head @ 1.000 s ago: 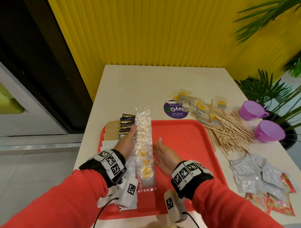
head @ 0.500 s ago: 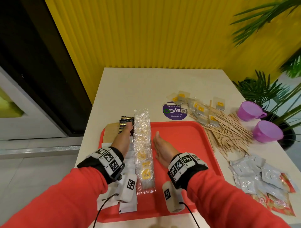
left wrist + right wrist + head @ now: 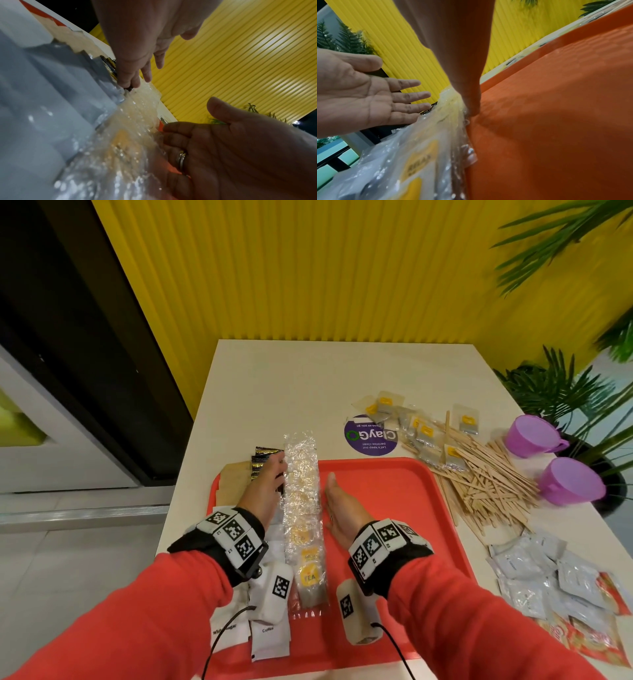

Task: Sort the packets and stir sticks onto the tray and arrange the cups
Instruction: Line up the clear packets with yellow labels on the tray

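Observation:
A row of clear tea packets (image 3: 303, 518) with yellow labels runs front to back on the red tray (image 3: 394, 508). My left hand (image 3: 265, 491) lies flat along the row's left side, fingers straight, and my right hand (image 3: 337, 508) stands on edge along its right side; both press the row between them. The left wrist view shows the tea packets (image 3: 130, 135) between the left fingers (image 3: 132, 75) and my right hand (image 3: 231, 148). Black-and-gold packets (image 3: 262, 462), brown packets (image 3: 236, 484) and white packets (image 3: 267, 642) lie left of the row.
On the table right of the tray are a pile of wooden stir sticks (image 3: 486, 487), loose tea packets (image 3: 421, 433), two purple cups (image 3: 534, 436) (image 3: 568, 481), and silver (image 3: 534, 570) and red packets (image 3: 596, 642). A purple round sticker (image 3: 370, 436) is behind the tray. Plants stand at the right.
Both hands have slid forward along the tea packet row and closed in on its sides; the row now lies straighter.

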{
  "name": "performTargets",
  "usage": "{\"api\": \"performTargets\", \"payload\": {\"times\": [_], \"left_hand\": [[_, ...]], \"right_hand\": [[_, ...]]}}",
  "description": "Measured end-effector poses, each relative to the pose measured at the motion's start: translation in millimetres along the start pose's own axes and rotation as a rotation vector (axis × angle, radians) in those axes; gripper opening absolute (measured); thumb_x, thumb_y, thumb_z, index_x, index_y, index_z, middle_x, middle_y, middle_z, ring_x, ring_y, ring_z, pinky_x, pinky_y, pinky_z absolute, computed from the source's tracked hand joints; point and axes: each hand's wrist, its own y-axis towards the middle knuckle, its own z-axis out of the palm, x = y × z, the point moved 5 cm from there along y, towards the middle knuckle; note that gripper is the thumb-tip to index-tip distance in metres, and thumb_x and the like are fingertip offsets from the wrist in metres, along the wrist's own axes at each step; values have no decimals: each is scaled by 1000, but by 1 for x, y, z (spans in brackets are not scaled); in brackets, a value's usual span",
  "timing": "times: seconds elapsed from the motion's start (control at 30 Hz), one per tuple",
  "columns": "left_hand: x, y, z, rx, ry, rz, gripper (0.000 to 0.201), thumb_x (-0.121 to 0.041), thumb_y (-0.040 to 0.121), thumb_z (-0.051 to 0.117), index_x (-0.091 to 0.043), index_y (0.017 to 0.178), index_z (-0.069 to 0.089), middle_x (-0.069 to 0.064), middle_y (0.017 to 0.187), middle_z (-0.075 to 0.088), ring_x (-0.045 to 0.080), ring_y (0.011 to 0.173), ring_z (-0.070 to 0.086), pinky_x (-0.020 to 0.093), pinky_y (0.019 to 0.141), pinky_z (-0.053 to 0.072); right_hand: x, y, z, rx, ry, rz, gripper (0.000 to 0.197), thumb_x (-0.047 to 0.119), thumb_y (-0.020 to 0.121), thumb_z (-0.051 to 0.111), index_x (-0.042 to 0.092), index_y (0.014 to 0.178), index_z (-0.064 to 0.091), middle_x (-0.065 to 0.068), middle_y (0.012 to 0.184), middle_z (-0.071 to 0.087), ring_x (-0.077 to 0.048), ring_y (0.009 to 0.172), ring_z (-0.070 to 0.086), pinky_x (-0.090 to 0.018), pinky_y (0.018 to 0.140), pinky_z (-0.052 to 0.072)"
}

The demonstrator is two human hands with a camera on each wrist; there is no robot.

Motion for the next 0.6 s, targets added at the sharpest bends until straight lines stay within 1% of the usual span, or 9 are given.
{"api": "performTargets", "payload": {"times": [0.07, 0.1, 0.17, 0.23, 0.33, 0.4, 0.43, 0.53, 0.6], "left_hand": [[0, 1, 0, -22, 19, 3, 48, -45, 100, 22, -24, 140, 38, 2, 143, 42, 16, 128, 38, 38, 111, 22], [0, 1, 0, -28, 24, 7, 46, -45, 100, 22, -25, 138, 40, 2, 141, 44, 14, 125, 39, 38, 110, 24], [1, 1, 2, -26, 24, 7, 44, -44, 100, 23, -27, 135, 42, 0, 137, 45, 15, 126, 38, 40, 111, 25], [0, 1, 3, -19, 15, 6, 40, -44, 100, 23, -29, 131, 45, -1, 134, 45, 16, 131, 36, 40, 114, 24], [-2, 2, 4, -9, -4, -3, 41, -43, 100, 22, -29, 132, 44, 1, 141, 42, 17, 135, 33, 41, 113, 20], [-3, 3, 5, 3, -17, -8, 46, -45, 100, 20, -28, 137, 40, 1, 146, 38, 17, 138, 29, 41, 114, 16], [-2, 3, 5, 11, -23, -8, 46, -45, 100, 20, -28, 138, 39, 1, 147, 36, 16, 140, 27, 41, 115, 14], [3, 2, 9, 42, -24, -8, 45, -47, 99, 20, -34, 140, 35, -1, 150, 32, 13, 142, 21, 38, 119, 12], [3, 3, 9, 38, -30, 0, 45, -47, 100, 21, -34, 140, 34, -4, 149, 33, 10, 139, 25, 29, 116, 15]], "right_hand": [[4, 0, 1, 11, -20, -19, 89, 76, 78, 37, 17, 144, 33, 0, 149, 35, -17, 139, 31, -40, 118, 20], [4, 1, 3, 22, -13, -1, 93, 79, 74, 39, 18, 144, 34, 0, 149, 36, -17, 139, 31, -41, 118, 20], [-9, 18, 2, 43, -15, 21, 116, 91, 53, 48, 21, 144, 34, 0, 150, 35, -17, 139, 31, -43, 117, 21], [-18, 29, 0, 55, -14, 22, 120, 94, 50, 46, 23, 145, 30, -1, 152, 30, -17, 141, 26, -44, 117, 18], [6, 6, 5, -26, -78, 26, 89, 76, 80, 36, 17, 146, 28, -6, 150, 32, -22, 141, 26, -42, 116, 19], [10, 9, 2, -52, -56, 25, 78, 67, 89, 30, 13, 145, 29, -10, 151, 30, -27, 141, 26, -43, 116, 21], [10, 9, 3, -39, -73, 35, 85, 73, 84, 32, 14, 146, 29, -9, 152, 28, -25, 141, 25, -44, 117, 20], [-15, 44, -4, 41, -63, 45, 118, 95, 52, 43, 24, 145, 29, -2, 153, 29, -18, 141, 27, -45, 117, 18], [-14, 45, -7, 44, -68, 42, 111, 92, 59, 40, 23, 146, 28, -1, 152, 29, -17, 140, 27, -44, 117, 18]]}}
